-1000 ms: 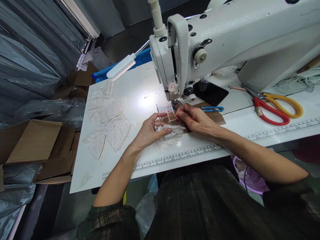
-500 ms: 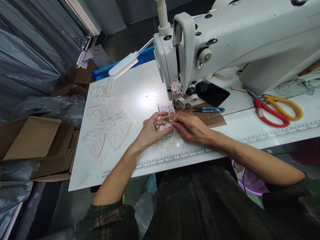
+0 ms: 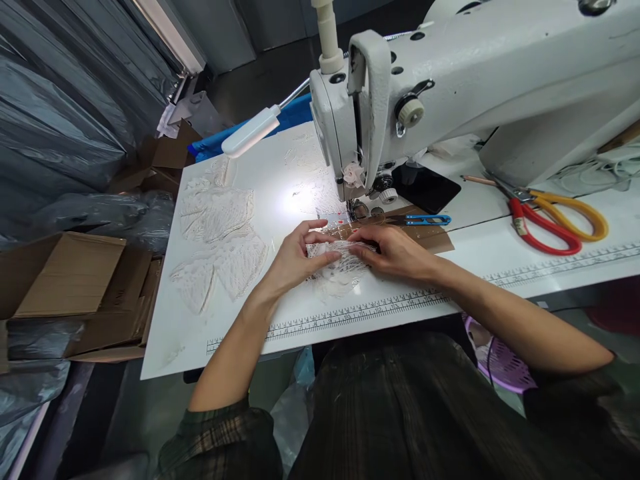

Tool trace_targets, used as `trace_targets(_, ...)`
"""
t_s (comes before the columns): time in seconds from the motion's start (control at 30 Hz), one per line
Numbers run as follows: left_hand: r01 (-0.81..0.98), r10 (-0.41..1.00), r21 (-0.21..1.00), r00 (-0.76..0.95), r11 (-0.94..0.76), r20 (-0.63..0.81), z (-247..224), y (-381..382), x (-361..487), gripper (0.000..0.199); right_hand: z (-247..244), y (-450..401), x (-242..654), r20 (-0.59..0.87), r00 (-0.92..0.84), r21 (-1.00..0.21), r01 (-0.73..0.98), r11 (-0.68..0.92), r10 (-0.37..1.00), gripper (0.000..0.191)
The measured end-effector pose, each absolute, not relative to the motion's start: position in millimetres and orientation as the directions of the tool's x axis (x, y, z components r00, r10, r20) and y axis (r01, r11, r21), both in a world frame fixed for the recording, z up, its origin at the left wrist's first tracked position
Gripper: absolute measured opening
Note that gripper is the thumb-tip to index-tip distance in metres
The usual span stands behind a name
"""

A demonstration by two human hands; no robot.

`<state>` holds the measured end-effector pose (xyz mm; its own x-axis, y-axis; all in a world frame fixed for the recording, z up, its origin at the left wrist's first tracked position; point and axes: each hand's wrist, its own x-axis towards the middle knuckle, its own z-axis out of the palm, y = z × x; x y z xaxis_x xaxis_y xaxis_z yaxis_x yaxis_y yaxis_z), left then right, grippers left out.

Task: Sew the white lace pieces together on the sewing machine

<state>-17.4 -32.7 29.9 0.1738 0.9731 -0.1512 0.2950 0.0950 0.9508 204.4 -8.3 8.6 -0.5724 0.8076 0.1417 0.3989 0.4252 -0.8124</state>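
A piece of white lace [image 3: 343, 263] lies bunched on the table just in front of the sewing machine's [image 3: 345, 133] needle and presser foot. My left hand [image 3: 300, 257] grips its left side, thumb on top and fingers curled behind. On the right side, my right hand [image 3: 393, 253] pinches the lace between thumb and fingers. The fabric between the hands is spread, its lower edge resting on the table. Blue thread snips [image 3: 425, 220] lie just behind my right hand on a brown sheet [image 3: 440, 240].
More white lace pieces [image 3: 225, 213] lie at the table's left. A lamp [image 3: 253, 130] shines behind them. Scissors [image 3: 545, 217] with red and yellow handles and a black phone [image 3: 425, 188] are on the right. A printed ruler [image 3: 345, 317] runs along the front edge. Cardboard boxes [image 3: 75, 273] stand left.
My hands have moved slightly apart, and the lace between them is spread wider and flatter. The right hand has shifted a little to the right.
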Motion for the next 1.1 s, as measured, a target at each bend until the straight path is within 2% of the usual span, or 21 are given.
trace_targets(0.1, 0.2, 0.985, 0.973, 0.11, 0.112, -0.136, 34, -29, -25, 0.053, 13, -4, 209, 0.103, -0.538, -0.835, 0.41, 0.367, 0.836, 0.018)
trace_targets(0.2, 0.15, 0.988, 0.983, 0.089, 0.108, -0.123, 36, -28, -27, 0.046, 19, 1, 210, 0.061, -0.631, -0.862, 0.358, 0.36, 0.773, 0.02)
trace_targets(0.3, 0.165, 0.987, 0.979, 0.09, 0.119, -0.135, 37, -29, -25, 0.047, 26, 7, 204, 0.048, -0.68, -0.841, 0.368, 0.397, 0.732, 0.028)
trace_targets(0.43, 0.157, 0.989, 0.981, 0.07, 0.114, -0.126, 37, -31, -23, 0.043, 33, 17, 193, 0.029, -0.701, -0.829, 0.381, 0.409, 0.713, 0.021)
trace_targets(0.8, 0.213, 0.987, 0.976, -0.161, 0.052, -0.017, 24, -29, -11, 0.044, 14, 13, 187, 0.026, -0.702, -0.945, 0.215, 0.246, 0.712, 0.024)
trace_targets(1.0, 0.133, 0.996, 0.988, -0.041, 0.083, -0.078, 25, -24, -20, 0.053, 7, 18, 184, -0.025, -0.616, -0.977, 0.181, 0.111, 0.788, 0.028)
trace_targets(1.1, 0.11, 0.996, 0.99, 0.01, 0.084, -0.086, 27, -23, -22, 0.058, 5, 21, 184, -0.03, -0.6, -0.973, 0.201, 0.115, 0.799, 0.026)
